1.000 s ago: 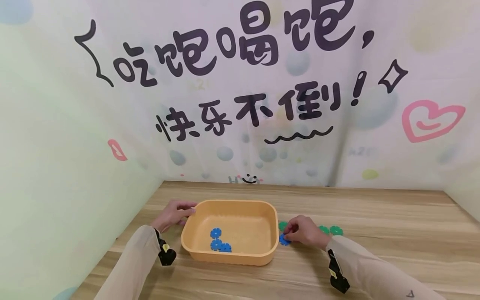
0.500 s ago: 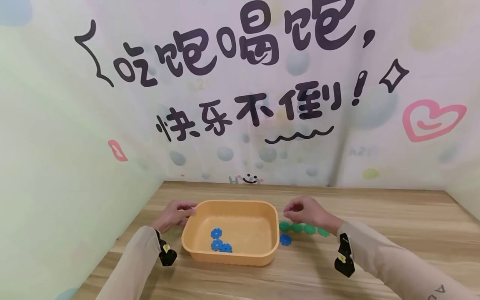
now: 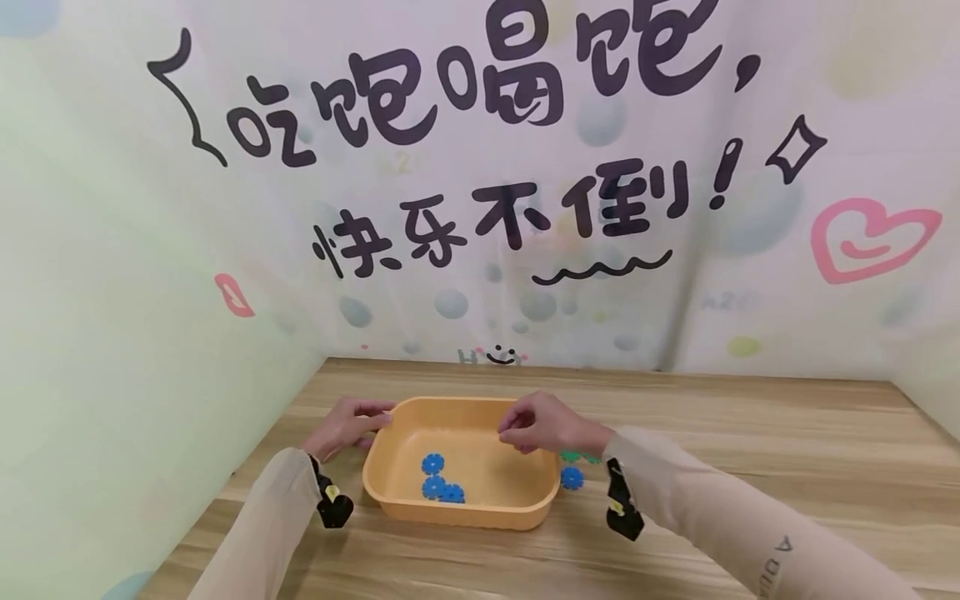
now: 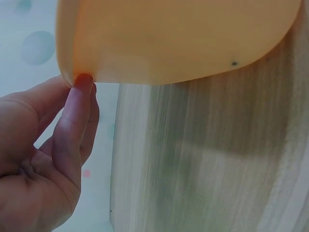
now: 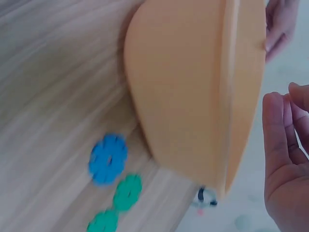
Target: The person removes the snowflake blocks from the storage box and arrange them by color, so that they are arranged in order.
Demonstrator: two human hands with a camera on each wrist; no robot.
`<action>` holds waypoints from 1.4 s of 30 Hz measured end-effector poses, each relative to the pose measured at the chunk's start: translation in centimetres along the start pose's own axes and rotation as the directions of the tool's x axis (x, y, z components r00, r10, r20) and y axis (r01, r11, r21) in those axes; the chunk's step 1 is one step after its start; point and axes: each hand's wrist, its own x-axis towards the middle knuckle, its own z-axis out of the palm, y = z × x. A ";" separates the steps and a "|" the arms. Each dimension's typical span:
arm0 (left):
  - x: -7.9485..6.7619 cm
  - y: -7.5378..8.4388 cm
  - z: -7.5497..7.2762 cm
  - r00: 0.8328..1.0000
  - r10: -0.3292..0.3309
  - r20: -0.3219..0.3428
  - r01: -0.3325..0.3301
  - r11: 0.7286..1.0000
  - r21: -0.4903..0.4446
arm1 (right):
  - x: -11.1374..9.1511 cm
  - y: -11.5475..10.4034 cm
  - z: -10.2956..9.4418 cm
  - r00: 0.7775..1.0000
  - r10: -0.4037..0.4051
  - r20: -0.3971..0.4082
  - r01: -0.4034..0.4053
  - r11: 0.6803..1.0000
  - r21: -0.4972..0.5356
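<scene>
An orange plastic bin (image 3: 459,517) sits on the table, with several blue notched discs (image 3: 433,487) lying inside at its front left. My left hand (image 3: 347,427) pinches the bin's left rim; the left wrist view has finger and thumb (image 4: 63,125) at its edge. Above the bin's right side is my right hand (image 3: 551,423), fingers bent a little and nothing visible in them. In the right wrist view a small gap separates thumb and fingers (image 5: 275,128). Right of the bin lie one blue notched disc (image 3: 572,478) and green notched discs (image 3: 572,456), partly hidden by the forearm.
The wood-grain table (image 3: 780,467) reaches back to a printed wall cloth (image 3: 480,317) with black lettering. On the left a pale side wall (image 3: 127,350) runs along the table edge. Black wrist cameras (image 3: 625,510) are strapped at both cuffs.
My right hand left the blue disc on the table, lifted up and back, then moved left over the bin. The left hand stays at the rim.
</scene>
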 end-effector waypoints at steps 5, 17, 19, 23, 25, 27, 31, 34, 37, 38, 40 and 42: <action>-0.2 0.1 0.1 1.000 0.000 0.004 0.000 1.000 -0.007 | 1.3 -0.3 2.9 0.999 -0.031 0.021 0.031 1.000 -0.005; 0.1 0.3 0.2 1.000 -0.007 -0.005 0.006 1.000 -0.002 | 2.3 0.0 7.0 0.997 0.066 0.043 -0.064 0.997 -0.038; 0.1 0.4 0.2 1.000 -0.010 -0.003 0.010 1.000 0.004 | 2.4 0.0 7.2 0.995 0.071 0.067 -0.067 0.996 -0.062; 0.1 0.5 0.1 1.000 -0.013 -0.001 0.013 1.000 0.003 | 2.6 -0.1 7.7 0.990 0.051 0.129 -0.035 0.991 -0.128; 0.0 0.4 0.0 1.000 -0.012 -0.001 0.012 1.000 0.002 | 2.6 -0.1 7.9 0.988 0.036 0.147 -0.012 0.987 -0.162; -0.1 0.3 -0.1 1.000 -0.008 -0.003 0.008 1.000 -0.002 | 2.7 -0.2 8.0 0.989 0.027 0.147 0.000 0.984 -0.179; -0.1 0.2 -0.1 1.000 -0.010 -0.013 0.009 1.000 -0.016 | 2.8 0.0 8.4 0.992 0.047 0.120 -0.024 0.982 -0.188; -0.1 0.1 -0.1 1.000 -0.009 -0.006 0.008 1.000 -0.020 | 2.8 0.2 8.6 0.994 0.070 0.090 -0.053 0.982 -0.181; -0.1 0.1 0.1 1.000 -0.010 -0.005 0.010 1.000 -0.019 | 2.7 0.4 8.7 0.994 0.078 0.072 -0.066 0.986 -0.154; -0.1 0.1 0.1 1.000 -0.009 -0.006 0.009 1.000 -0.019 | 2.7 0.4 8.7 0.995 0.076 0.065 -0.065 0.987 -0.147; -0.1 0.0 0.2 1.000 -0.009 -0.010 0.009 1.000 -0.014 | 2.7 0.4 8.7 0.997 0.064 0.053 -0.056 0.988 -0.141; 0.0 0.1 0.2 1.000 -0.011 -0.012 0.011 1.000 -0.014 | 2.6 0.5 8.6 0.998 0.059 0.039 -0.053 0.989 -0.136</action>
